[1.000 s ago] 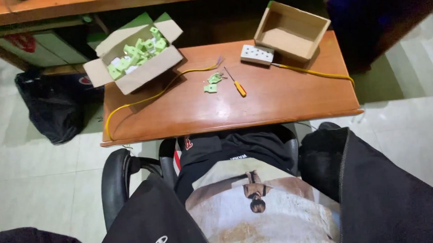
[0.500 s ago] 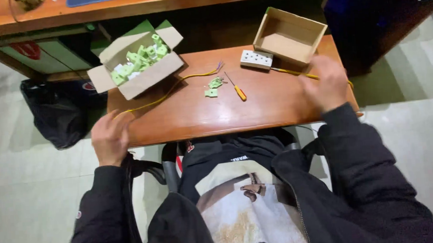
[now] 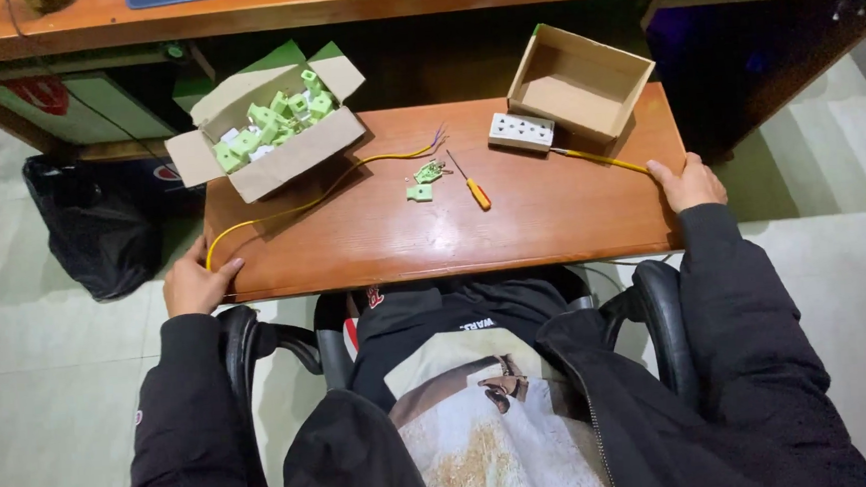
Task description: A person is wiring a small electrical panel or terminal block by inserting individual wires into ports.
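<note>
Left hand [image 3: 193, 284] and right hand [image 3: 688, 182] grip the wooden table [image 3: 552, 221] edges

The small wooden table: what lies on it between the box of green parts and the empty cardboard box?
In the head view, between the box of green parts and the empty cardboard box lie a yellow wire, loose green pieces, an orange-handled screwdriver and a white socket.

Bench [image 3: 532, 217]: small, rectangular, reddish-brown wood with a glossy top, set level before the seated person. Left hand [image 3: 193, 284] grips its near left corner, fingers curled over the edge. Right hand [image 3: 688, 182] grips the right edge, thumb on top.
</note>
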